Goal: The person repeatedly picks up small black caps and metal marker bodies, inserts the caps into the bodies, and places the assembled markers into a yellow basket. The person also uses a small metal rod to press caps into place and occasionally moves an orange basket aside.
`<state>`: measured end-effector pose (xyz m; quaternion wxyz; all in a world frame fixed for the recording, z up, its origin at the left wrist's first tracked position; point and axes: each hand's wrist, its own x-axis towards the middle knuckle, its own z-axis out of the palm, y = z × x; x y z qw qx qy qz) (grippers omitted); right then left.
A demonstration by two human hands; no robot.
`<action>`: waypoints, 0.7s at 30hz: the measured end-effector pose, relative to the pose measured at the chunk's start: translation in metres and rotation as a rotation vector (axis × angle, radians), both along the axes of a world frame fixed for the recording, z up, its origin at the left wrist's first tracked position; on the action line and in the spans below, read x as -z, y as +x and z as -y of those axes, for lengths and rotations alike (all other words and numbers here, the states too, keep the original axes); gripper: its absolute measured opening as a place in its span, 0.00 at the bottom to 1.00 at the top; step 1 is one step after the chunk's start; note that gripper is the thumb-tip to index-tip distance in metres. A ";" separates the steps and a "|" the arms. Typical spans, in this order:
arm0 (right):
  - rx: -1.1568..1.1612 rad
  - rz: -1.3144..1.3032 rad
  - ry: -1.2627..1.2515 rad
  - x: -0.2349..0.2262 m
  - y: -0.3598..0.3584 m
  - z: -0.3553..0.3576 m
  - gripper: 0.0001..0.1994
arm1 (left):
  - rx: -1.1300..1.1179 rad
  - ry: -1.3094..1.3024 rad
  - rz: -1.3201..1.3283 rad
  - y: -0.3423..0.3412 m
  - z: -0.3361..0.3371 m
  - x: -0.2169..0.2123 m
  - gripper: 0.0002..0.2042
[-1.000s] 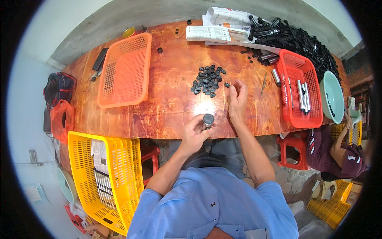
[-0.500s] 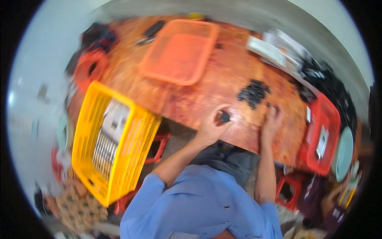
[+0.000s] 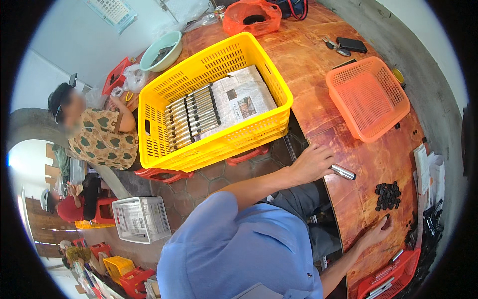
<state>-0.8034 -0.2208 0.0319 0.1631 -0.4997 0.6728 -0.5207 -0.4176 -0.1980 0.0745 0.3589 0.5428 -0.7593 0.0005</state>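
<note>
My left hand (image 3: 314, 163) is closed on a short silver metal tube (image 3: 343, 172) with a black end, held over the table's near edge. The tube points right, away from the fingers. My right hand (image 3: 376, 235) rests low over the table, fingers bent together. A small black piece (image 3: 387, 216) shows at its fingertips. Just beyond that hand lies a pile of small black pieces (image 3: 387, 196). To the left, a yellow crate (image 3: 214, 149) holds rows of silver tubes with black parts (image 3: 191, 117) beside a sheet of newspaper (image 3: 244, 94).
An orange basket (image 3: 366, 127) stands on the wooden table (image 3: 308, 79), near keys and a black case (image 3: 351, 45). A red basket (image 3: 393, 279) with silver tubes stands at lower right, beside black plastic (image 3: 430, 239). A co-worker (image 3: 102, 134) sits beyond the crate; a white crate (image 3: 142, 219) is on the floor.
The view has swung left, bringing the yellow crate toward the middle. The tube, seen end-on in my left hand before, now shows lengthwise. My right hand stays beside the black pile.
</note>
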 end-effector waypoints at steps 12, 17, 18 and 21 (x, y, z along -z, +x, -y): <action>0.051 -0.073 0.036 0.012 -0.017 0.000 0.19 | 0.060 0.104 0.041 0.067 -0.019 -0.090 0.12; -0.002 -0.225 0.064 0.004 -0.010 0.002 0.20 | -0.428 0.110 0.070 0.218 -0.070 -0.151 0.14; 0.007 -0.254 0.086 -0.003 -0.007 0.002 0.20 | -0.502 0.130 0.101 0.249 -0.077 -0.150 0.14; 0.024 -0.307 0.096 -0.010 0.001 0.004 0.21 | -0.639 0.445 0.194 0.323 -0.102 -0.111 0.15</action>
